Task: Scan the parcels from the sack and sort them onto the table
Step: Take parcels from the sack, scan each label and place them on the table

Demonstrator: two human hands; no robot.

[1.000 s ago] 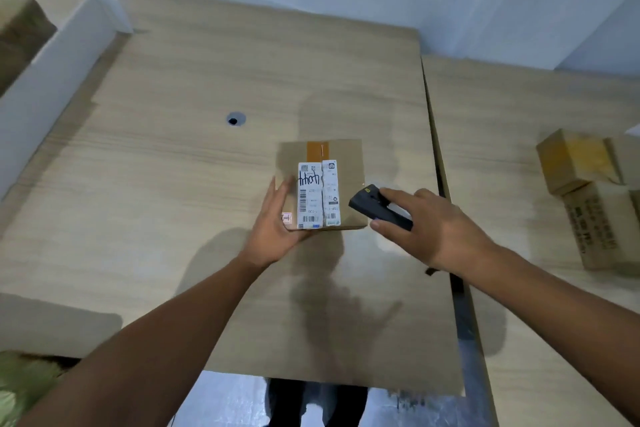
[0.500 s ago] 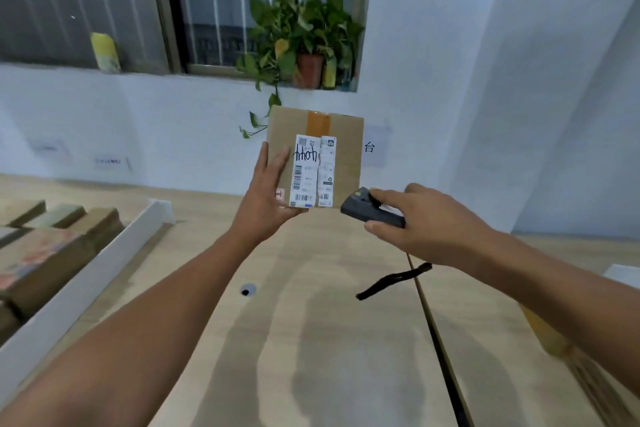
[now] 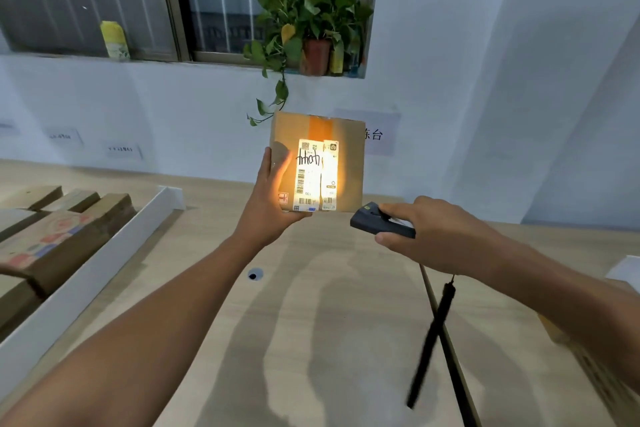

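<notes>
While we hold the parcel (image 3: 317, 163) up in the left hand (image 3: 268, 208), label face toward us and clear of the desk (image 3: 311, 322), the scanner (image 3: 381, 224) in the right hand (image 3: 440, 236) sits just below and right of it, nose pointing up-left at the labels (image 3: 316, 175)

- Key relation: barcode face lies up and left of the scanner nose, near but apart. Warm beam patch already covers both label strips, so aim looks right
- Labels run tall, long axis vertical, barcodes stacked along the lower half. Parcel itself roughly square, held near upright
- Left fingers (image 3: 266, 170) clamped on the parcel's left edge and lower-left corner, thumb on the front face beside the labels, not covering the barcodes
- Right fingers (image 3: 391, 210) closed around the scanner, thumb on top. Wrist strap (image 3: 431, 343) hangs loose underneath
- Left hand is the one on the parcel; judging by that, it does the placing after the read

Readable text: black handwriting across the left label, looks like "4044" turned sideways, not certain. QR code at its top, printed rows washed out by glare. Orange tape (image 3: 320, 126) runs down the box top. Wall sign (image 3: 377, 135) behind shows "台", the rest hidden

Other boxes (image 3: 65, 229) lie left behind a white divider (image 3: 104, 260)

Risk: glare may spoil the read
</notes>
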